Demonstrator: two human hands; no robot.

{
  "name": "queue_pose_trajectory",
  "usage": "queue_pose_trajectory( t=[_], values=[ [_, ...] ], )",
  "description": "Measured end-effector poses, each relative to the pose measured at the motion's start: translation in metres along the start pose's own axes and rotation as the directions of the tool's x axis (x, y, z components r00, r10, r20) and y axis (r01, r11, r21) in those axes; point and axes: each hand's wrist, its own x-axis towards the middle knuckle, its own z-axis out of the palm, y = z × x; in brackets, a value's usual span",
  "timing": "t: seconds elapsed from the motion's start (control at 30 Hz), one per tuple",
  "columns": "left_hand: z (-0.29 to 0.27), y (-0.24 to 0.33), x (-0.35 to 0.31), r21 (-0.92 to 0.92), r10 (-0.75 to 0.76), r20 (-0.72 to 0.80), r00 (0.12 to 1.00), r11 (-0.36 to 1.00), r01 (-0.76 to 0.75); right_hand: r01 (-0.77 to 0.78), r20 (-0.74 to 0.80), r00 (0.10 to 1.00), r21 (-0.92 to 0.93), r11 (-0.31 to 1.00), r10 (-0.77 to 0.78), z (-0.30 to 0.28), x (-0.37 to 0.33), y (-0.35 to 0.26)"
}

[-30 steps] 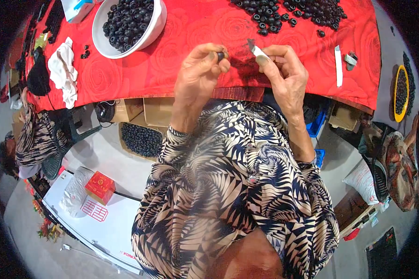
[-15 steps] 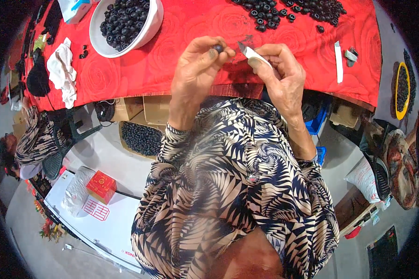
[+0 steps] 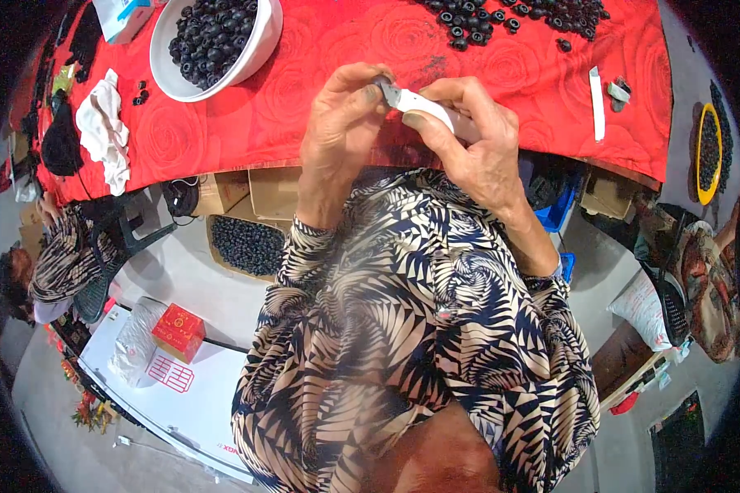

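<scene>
My left hand (image 3: pixel 335 131) pinches a small round black piece (image 3: pixel 381 80) between thumb and fingertips, mostly hidden by the fingers and a blade. In my right hand (image 3: pixel 481 140) is a white-handled utility knife (image 3: pixel 423 108), its grey blade pointing left against the piece. Both hands are above the near part of a red rose-patterned tablecloth (image 3: pixel 329 37). Beyond my left hand, a white bowl (image 3: pixel 265 45) holds many black round pieces. More loose black pieces (image 3: pixel 473 25), several with hollow centres, lie at the far right of the cloth.
A white strip (image 3: pixel 597 103) and a small grey-black object (image 3: pixel 619 94) lie at the right. A crumpled white cloth (image 3: pixel 105 131) is at the left. Under the table stand cardboard boxes (image 3: pixel 275 193) and a container of black pieces (image 3: pixel 247 245). Other people (image 3: pixel 62 255) sit at both sides.
My right hand has moved left, bringing the knife blade from a gap beside the black piece onto it. My left hand still pinches the piece.
</scene>
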Motion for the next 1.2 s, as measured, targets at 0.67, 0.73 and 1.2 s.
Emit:
queue_pose_trajectory(
  t=[0.67, 0.73, 1.2],
  values=[
    [-0.001, -0.002, 0.002, 0.087, 0.085, 0.028, 0.996, 0.992, -0.087, 0.051, 0.029, 0.998, -0.052, 0.997, -0.049, 0.000, 0.002, 0.001],
    [0.000, -0.001, 0.002, 0.055, 0.104, 0.105, 0.989, 0.992, -0.111, 0.065, 0.032, 0.997, -0.058, 0.996, -0.064, -0.001, 0.003, 0.001],
    [0.006, -0.005, -0.004, -0.006, -0.047, 0.072, 0.996, 0.999, 0.047, -0.068, -0.215, 0.971, 0.174, 0.982, 0.105, -0.025, 0.000, 0.000]
  ],
)
